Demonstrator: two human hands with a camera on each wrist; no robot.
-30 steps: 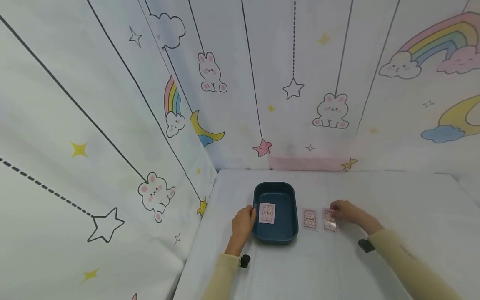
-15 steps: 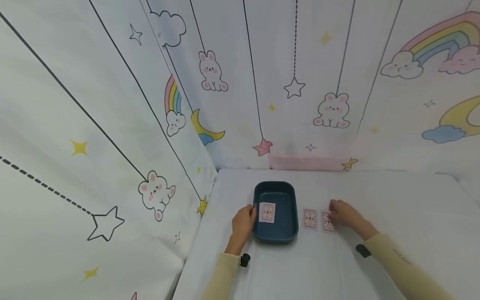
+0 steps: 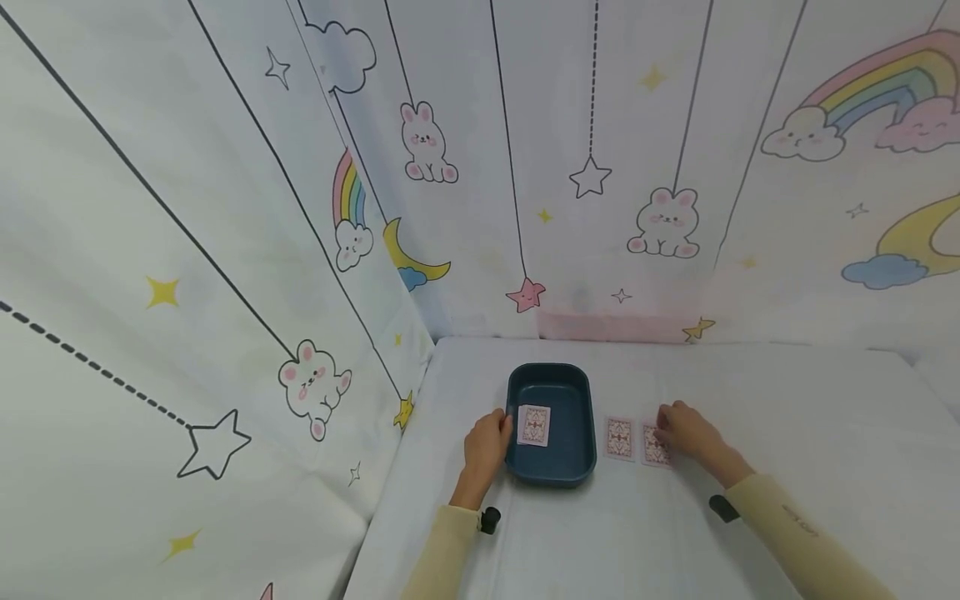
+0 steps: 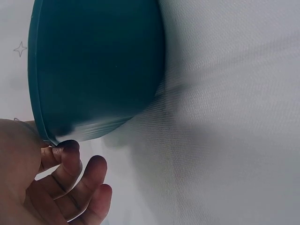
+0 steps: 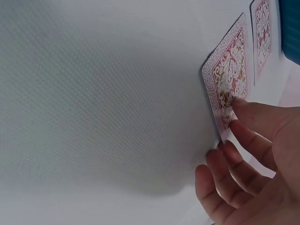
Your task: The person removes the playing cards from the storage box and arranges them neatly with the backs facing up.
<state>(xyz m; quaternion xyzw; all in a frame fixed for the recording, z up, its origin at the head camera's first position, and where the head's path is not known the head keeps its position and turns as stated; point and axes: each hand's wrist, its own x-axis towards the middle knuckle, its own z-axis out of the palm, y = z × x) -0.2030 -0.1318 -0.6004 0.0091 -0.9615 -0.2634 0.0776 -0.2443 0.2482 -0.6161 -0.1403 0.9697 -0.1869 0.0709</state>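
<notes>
My left hand [image 3: 486,450] grips the left rim of a dark teal plastic tray [image 3: 573,433], its fingers curled at the outer wall [image 4: 93,61]. Inside the tray, toward the left, lie playing cards [image 3: 535,426] with a red patterned back on top, slightly offset. To the right of the tray a playing card [image 3: 619,438] lies back up on the white cloth. Beside it is another playing card [image 3: 655,450], which my right hand [image 3: 690,432] pinches at its far right corner. In the right wrist view the thumb [image 5: 251,115] is on its face-down back, with fingers at the edge.
White cloth [image 3: 600,542] covers the table. A printed curtain with bunnies and stars [image 3: 487,192] hangs behind the table and along its left side. A dark wrist camera [image 3: 491,521] sits on the left wrist, another wrist camera [image 3: 723,508] on the right.
My right hand has shifted slightly left with the rightmost playing card, which now lies closer to its neighbour and no longer shows glare. The left hand and tray have stayed put.
</notes>
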